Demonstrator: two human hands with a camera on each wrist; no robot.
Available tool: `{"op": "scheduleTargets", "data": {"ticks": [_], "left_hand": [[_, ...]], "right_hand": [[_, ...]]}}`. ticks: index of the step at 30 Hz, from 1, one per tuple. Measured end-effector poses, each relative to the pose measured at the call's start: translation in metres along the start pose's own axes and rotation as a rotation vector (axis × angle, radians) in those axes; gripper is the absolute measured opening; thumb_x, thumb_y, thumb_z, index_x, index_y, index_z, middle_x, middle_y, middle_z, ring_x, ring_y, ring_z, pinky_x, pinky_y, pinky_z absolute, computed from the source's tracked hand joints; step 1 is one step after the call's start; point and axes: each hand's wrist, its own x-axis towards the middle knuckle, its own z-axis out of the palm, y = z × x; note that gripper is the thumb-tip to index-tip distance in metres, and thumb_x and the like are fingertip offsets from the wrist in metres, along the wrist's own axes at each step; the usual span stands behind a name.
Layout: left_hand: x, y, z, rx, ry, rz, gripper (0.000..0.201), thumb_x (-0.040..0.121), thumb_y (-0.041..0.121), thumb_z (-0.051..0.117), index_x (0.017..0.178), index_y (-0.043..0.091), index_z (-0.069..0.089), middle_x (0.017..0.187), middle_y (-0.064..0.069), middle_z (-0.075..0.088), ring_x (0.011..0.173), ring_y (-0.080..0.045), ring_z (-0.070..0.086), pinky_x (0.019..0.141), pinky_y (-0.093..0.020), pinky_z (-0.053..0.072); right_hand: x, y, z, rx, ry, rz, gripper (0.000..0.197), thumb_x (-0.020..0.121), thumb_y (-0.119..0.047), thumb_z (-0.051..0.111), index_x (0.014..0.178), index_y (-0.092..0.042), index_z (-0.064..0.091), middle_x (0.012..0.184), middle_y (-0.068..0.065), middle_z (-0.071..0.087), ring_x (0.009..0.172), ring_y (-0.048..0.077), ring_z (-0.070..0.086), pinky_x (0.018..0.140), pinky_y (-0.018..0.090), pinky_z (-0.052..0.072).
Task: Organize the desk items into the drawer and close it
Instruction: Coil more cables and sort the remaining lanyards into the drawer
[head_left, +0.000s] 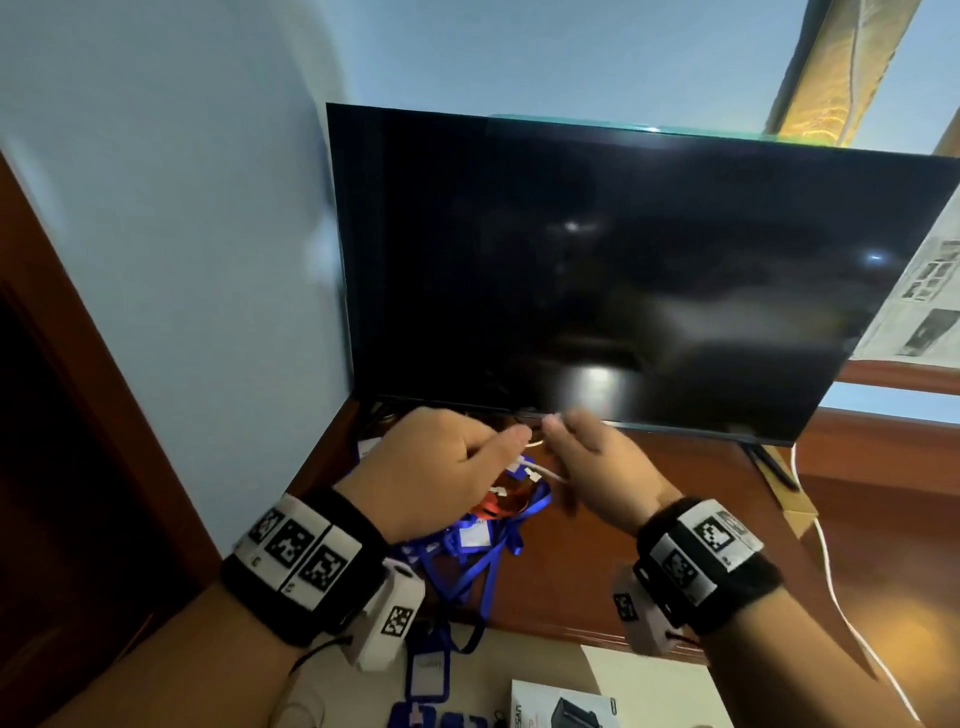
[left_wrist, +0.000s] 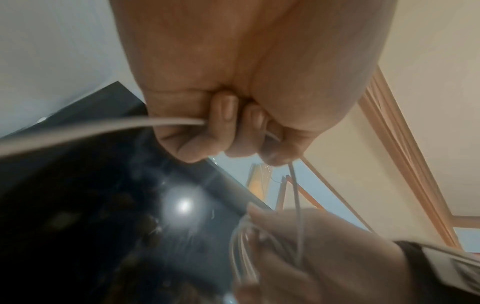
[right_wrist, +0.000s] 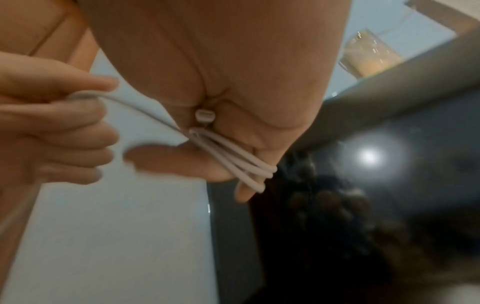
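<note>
**Coiling the white cable before it goes in the drawer**

Pale blue wall and a dark monitor (head_left: 623, 270) back the wooden desk (head_left: 649, 545), and everything below is placed against that monitor. Just in front of its lower edge, held in the air above the desk, is the white cable (right_wrist: 233, 162). Several loops of it lie across the fingers of the right hand (head_left: 597, 467), with a small plug tucked against the palm, as the right wrist view shows. The left hand (head_left: 441, 467) is curled round the free run of the same cable, pinching it between thumb and fingers, and a strand runs from one hand to the other.

Nearer the person than the monitor, under the hands, blue lanyards (head_left: 467, 551) with card holders lie tangled on the desk beside something red. Below the monitor's right corner another white cord (head_left: 831, 571) trails off the desk. No drawer is clearly in view.

The step looks like winding the cable into a bundle. To do it well, the left hand should feed the slack with light tension while the right keeps the loops even and trapped, so that the coil does not spring open when set down. The loose end is best tucked round the bundle first.
</note>
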Motion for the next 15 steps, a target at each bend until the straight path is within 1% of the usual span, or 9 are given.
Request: {"op": "scheduleTargets", "data": {"ticks": [2, 4, 5, 7, 9, 10, 12, 13, 15], "left_hand": [[0.008, -0.002, -0.011, 0.059, 0.092, 0.005, 0.066, 0.104, 0.056, 0.046, 0.051, 0.017, 0.045, 0.046, -0.002, 0.047, 0.043, -0.014, 0.047, 0.048, -0.022, 0.034], [0.018, -0.01, -0.017, 0.095, 0.152, -0.035, 0.067, 0.104, 0.059, 0.044, 0.05, 0.02, 0.038, 0.043, 0.003, 0.04, 0.043, -0.011, 0.044, 0.048, -0.02, 0.031], [0.022, -0.014, -0.017, 0.107, 0.165, -0.066, 0.067, 0.104, 0.06, 0.042, 0.05, 0.02, 0.036, 0.043, 0.004, 0.037, 0.043, -0.011, 0.042, 0.049, -0.02, 0.03], [0.028, -0.028, -0.013, 0.101, 0.178, -0.141, 0.067, 0.104, 0.062, 0.039, 0.052, 0.019, 0.034, 0.045, 0.004, 0.035, 0.043, -0.011, 0.039, 0.051, -0.026, 0.03], [0.03, -0.042, -0.004, 0.035, 0.176, -0.224, 0.067, 0.104, 0.063, 0.036, 0.055, 0.019, 0.034, 0.047, 0.005, 0.033, 0.042, -0.01, 0.035, 0.053, -0.03, 0.031], [0.029, -0.049, 0.002, -0.011, 0.168, -0.262, 0.066, 0.105, 0.063, 0.035, 0.055, 0.019, 0.033, 0.048, 0.006, 0.032, 0.041, -0.01, 0.033, 0.054, -0.031, 0.03], [0.023, -0.064, 0.019, -0.099, 0.124, -0.334, 0.067, 0.104, 0.064, 0.035, 0.054, 0.02, 0.033, 0.047, 0.008, 0.031, 0.04, -0.008, 0.029, 0.055, -0.032, 0.029], [0.018, -0.07, 0.028, -0.139, 0.091, -0.37, 0.068, 0.104, 0.064, 0.035, 0.051, 0.021, 0.034, 0.047, 0.009, 0.031, 0.04, -0.008, 0.03, 0.055, -0.034, 0.03], [0.006, -0.074, 0.045, -0.162, -0.012, -0.416, 0.07, 0.104, 0.065, 0.036, 0.049, 0.022, 0.04, 0.047, 0.009, 0.035, 0.043, -0.011, 0.035, 0.059, -0.039, 0.036]], "right_hand": [[-0.01, -0.007, 0.007, 0.173, -0.117, 0.054, 0.041, 0.107, -0.044, 0.044, 0.082, -0.016, 0.06, 0.049, -0.008, 0.054, 0.041, 0.007, 0.047, 0.045, 0.02, 0.037], [-0.021, -0.019, 0.011, 0.408, -0.202, 0.087, 0.045, 0.107, -0.042, 0.045, 0.079, -0.011, 0.063, 0.047, -0.009, 0.048, 0.04, 0.006, 0.039, 0.042, 0.016, 0.032], [-0.025, -0.024, 0.012, 0.505, -0.238, 0.09, 0.048, 0.107, -0.043, 0.044, 0.078, -0.009, 0.063, 0.047, -0.005, 0.044, 0.039, 0.007, 0.035, 0.042, 0.015, 0.031], [-0.03, -0.033, 0.014, 0.66, -0.277, 0.06, 0.053, 0.105, -0.049, 0.044, 0.076, -0.007, 0.059, 0.047, 0.0, 0.033, 0.04, 0.014, 0.028, 0.046, 0.021, 0.03], [-0.032, -0.042, 0.012, 0.867, -0.243, 0.023, 0.049, 0.103, -0.048, 0.047, 0.078, -0.005, 0.052, 0.047, 0.0, 0.026, 0.041, 0.017, 0.019, 0.051, 0.03, 0.03], [-0.031, -0.046, 0.01, 0.975, -0.21, 0.009, 0.045, 0.103, -0.044, 0.046, 0.078, -0.007, 0.049, 0.048, 0.0, 0.023, 0.041, 0.016, 0.017, 0.052, 0.032, 0.033], [-0.029, -0.055, 0.002, 1.145, -0.132, -0.022, 0.039, 0.107, -0.037, 0.04, 0.078, -0.011, 0.044, 0.05, 0.002, 0.025, 0.038, 0.016, 0.02, 0.053, 0.029, 0.042], [-0.028, -0.059, -0.003, 1.205, -0.095, -0.04, 0.038, 0.109, -0.036, 0.037, 0.079, -0.013, 0.044, 0.051, 0.005, 0.03, 0.037, 0.018, 0.026, 0.054, 0.029, 0.046], [-0.024, -0.062, -0.012, 1.287, 0.001, -0.055, 0.041, 0.11, -0.035, 0.034, 0.08, -0.01, 0.048, 0.055, 0.013, 0.051, 0.044, 0.026, 0.052, 0.066, 0.035, 0.053]]}}
